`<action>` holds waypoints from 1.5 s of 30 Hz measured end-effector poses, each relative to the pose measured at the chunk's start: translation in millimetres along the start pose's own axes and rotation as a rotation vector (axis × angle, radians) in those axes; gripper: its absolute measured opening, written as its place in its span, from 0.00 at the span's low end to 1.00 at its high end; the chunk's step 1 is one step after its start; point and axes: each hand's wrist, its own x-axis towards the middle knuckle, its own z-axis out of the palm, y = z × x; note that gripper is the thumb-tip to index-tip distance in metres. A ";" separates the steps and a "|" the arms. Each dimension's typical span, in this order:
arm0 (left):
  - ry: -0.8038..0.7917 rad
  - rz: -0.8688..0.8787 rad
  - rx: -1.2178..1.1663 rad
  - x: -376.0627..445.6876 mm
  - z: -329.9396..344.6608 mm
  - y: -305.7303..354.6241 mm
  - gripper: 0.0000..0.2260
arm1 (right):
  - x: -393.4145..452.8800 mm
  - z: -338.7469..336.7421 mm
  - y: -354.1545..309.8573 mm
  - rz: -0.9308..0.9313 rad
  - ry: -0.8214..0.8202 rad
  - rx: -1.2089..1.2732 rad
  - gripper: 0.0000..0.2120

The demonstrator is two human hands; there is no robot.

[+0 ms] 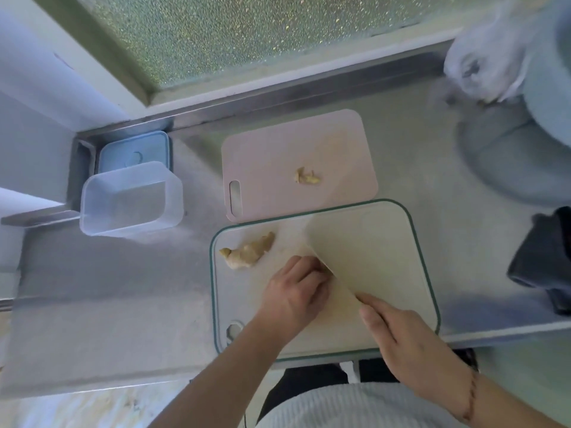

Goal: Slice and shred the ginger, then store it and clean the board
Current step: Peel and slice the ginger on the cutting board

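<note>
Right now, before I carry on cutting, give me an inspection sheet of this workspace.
Surface: steel counter, window behind it.
Job's things: white cutting board nearest the person, with a ginger root at its left end; wide knife blade tilted over the board; pink board behind with ginger scraps; clear container standing open at left, its lid behind it.
Clutter: dark cloth at right; blurred pale object at top right, cannot identify.
Grippers: left hand curled against the blade, what it holds is hidden; right hand at the knife's handle end.
Cables: nothing seen.
Surroundings: frosted window, white wall at left.
</note>
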 end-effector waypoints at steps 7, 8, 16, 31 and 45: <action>-0.014 0.047 -0.017 0.0 -2.4 -5.7 0.04 | -19.3 14.3 -1.9 0.029 0.028 -0.043 0.32; -0.018 0.041 -0.015 0.3 -2.6 -6.2 0.05 | -20.5 14.6 -2.9 0.030 0.030 -0.048 0.34; -0.047 0.037 -0.039 4.0 -0.9 -7.2 0.05 | -19.4 12.5 -8.9 0.054 0.019 -0.114 0.32; -0.007 0.003 -0.062 1.8 1.6 -9.4 0.05 | -15.4 15.6 -16.6 0.038 0.081 -0.103 0.35; -0.013 0.026 -0.054 7.0 3.9 -12.6 0.04 | -0.9 16.2 -21.9 0.058 0.055 -0.120 0.31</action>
